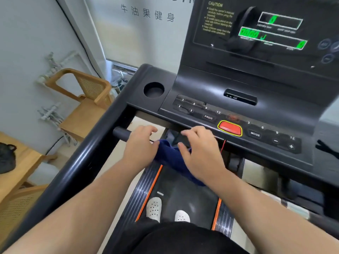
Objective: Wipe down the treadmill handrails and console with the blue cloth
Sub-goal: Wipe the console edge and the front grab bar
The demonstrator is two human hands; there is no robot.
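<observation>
Far left of the red stop button [230, 127]: the left handrail [77, 162], a fat glossy black tube, round section, long run. No wipe marks readable on it, so you can't call it done. Closer in, left of the button: the short grip bar [122, 133], a matte dark cylinder with a rounded end. Your left hand [141, 145] sits over it, fingers half bent and spread. Its thumb side meets a corner of the blue cloth [169, 155]; pinch or mere touch, I can't tell. The cloth is just left of and below the button, bunched between your hands, dark, soft, hanging limp. Your right hand [200, 154], just below-left of the button, has thumb and fingers curled onto the bunch, the rest trailing under the wrist. Above and right of the button: the console [275, 99], matte moulded plastic, flat membrane keys, glossy display. My read: early. You're at the grip bar; rails and console are likely not yet done.
</observation>
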